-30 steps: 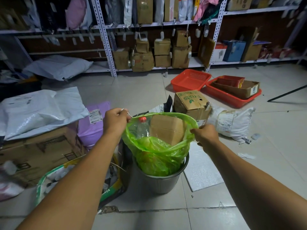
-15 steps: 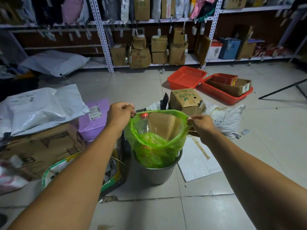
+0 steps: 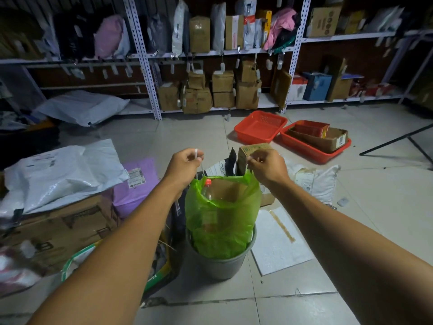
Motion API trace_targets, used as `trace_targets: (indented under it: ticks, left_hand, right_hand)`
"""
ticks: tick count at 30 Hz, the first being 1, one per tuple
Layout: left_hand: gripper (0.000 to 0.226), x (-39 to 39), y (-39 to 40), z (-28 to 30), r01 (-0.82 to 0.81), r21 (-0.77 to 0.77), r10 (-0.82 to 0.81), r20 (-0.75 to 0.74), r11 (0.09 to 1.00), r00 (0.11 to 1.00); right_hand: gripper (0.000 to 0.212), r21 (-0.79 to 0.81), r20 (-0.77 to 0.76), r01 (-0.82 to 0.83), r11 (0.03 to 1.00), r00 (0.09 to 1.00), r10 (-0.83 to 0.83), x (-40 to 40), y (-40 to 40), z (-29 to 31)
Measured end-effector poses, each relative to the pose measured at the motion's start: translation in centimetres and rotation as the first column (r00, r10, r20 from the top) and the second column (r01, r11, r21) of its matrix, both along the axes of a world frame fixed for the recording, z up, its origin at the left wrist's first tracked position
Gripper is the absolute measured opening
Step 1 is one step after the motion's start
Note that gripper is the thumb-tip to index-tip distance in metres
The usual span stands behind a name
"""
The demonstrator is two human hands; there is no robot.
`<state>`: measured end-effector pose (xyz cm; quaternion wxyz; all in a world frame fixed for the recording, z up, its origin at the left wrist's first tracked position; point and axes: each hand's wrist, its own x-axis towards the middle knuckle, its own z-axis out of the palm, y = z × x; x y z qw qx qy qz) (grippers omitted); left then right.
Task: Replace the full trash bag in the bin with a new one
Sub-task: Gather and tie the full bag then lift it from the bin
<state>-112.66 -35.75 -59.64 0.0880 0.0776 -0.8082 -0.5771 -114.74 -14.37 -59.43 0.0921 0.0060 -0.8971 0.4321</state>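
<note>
A grey metal bin [image 3: 219, 266] stands on the tiled floor at the centre. A full green trash bag [image 3: 222, 221] rises out of it, its top pulled well above the rim. Inside the bag I see a clear bottle with a red cap [image 3: 207, 182] and a piece of brown cardboard [image 3: 228, 190]. My left hand [image 3: 185, 164] is shut on the bag's thin white drawstring above the left side. My right hand [image 3: 267, 168] pinches the drawstring above the right side. Both hands are held higher than the bag's mouth.
A cardboard box [image 3: 58, 228] with white and purple parcels on it lies to the left, and an open sack [image 3: 112, 261] sits beside the bin. A white sheet [image 3: 278, 245] lies on the floor to the right. Red trays [image 3: 261, 125] and shelving [image 3: 210, 66] stand beyond.
Both hands have risen and come closer together, pulling the drawstrings up. The bag's mouth has narrowed and the bag stands taller out of the bin.
</note>
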Motion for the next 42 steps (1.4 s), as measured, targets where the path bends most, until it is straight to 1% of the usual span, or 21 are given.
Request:
trace_targets:
  ticks: [3,6,9,13,17,22,24,26,31,35,37,40,42]
  left_hand:
    - [0.03,-0.8,0.1,0.9,0.022,-0.06,-0.023,-0.018,0.998,1.0]
    - [0.034,-1.6,0.2,1.7,0.025,-0.084,-0.03,-0.053,0.996,0.998]
    - [0.036,-2.1,0.3,2.1,0.034,-0.099,-0.043,-0.084,0.994,0.996]
    - [0.033,-2.1,0.7,1.7,0.055,-0.105,-0.065,-0.094,0.993,0.993]
    - [0.032,-2.4,0.9,0.6,0.072,-0.137,-0.083,-0.071,0.988,0.994]
    - [0.032,-2.8,1.1,-0.2,0.061,-0.147,-0.073,-0.078,0.987,0.994]
    - [0.034,-2.8,1.2,-0.5,0.072,-0.152,-0.084,-0.074,0.986,0.994]
    - [0.038,-2.8,1.3,-0.9,0.096,-0.151,-0.103,-0.042,0.984,0.994]
    - [0.042,-3.2,1.9,-2.8,0.151,-0.226,-0.143,0.05,0.962,0.988]
    - [0.04,-3.6,2.9,-4.3,0.246,-0.179,-0.232,0.098,0.953,0.968]
    - [0.036,-3.6,3.5,-4.7,0.308,-0.116,-0.298,0.09,0.944,0.95]
    - [0.028,-3.7,3.9,-5.1,0.3,-0.033,-0.297,0.088,0.953,0.951]
    - [0.024,-3.6,3.8,-5.2,0.29,-0.037,-0.286,0.09,0.956,0.954]
  right_hand:
    - [0.022,-0.107,-0.018,-0.022,0.994,1.0,0.021,-0.9,-0.8,1.1]
    - [0.016,-0.254,-0.031,-0.056,0.966,0.998,0.05,-1.5,-1.8,2.4]
    - [0.015,-0.301,-0.065,-0.108,0.948,0.994,0.092,-1.7,-2.6,3.0]
    - [0.013,-0.359,-0.049,-0.12,0.926,0.993,0.11,-2.0,-3.0,1.7]
    - [0.013,-0.372,-0.019,-0.118,0.921,0.993,0.119,-2.5,-2.9,0.3]
    - [0.006,-0.408,-0.002,-0.098,0.908,0.994,0.106,-2.9,-3.2,-0.6]
    - [0.008,-0.401,0.003,-0.093,0.911,0.995,0.103,-3.1,-3.4,-1.1]
    - [0.011,-0.396,0.011,-0.096,0.913,0.994,0.11,-3.4,-3.7,-1.7]
    - [0.015,-0.461,0.032,-0.14,0.876,0.984,0.174,-3.1,-3.8,-2.8]
    - [0.016,-0.466,0.027,-0.185,0.866,0.975,0.222,-2.7,-3.4,-3.5]
    - [0.013,-0.478,0.025,-0.183,0.859,0.975,0.222,-2.7,-3.0,-3.9]
    - [0.009,-0.465,0.033,-0.198,0.863,0.97,0.24,-2.7,-2.6,-4.4]
    - [0.011,-0.457,0.027,-0.204,0.866,0.97,0.243,-2.8,-2.6,-4.8]
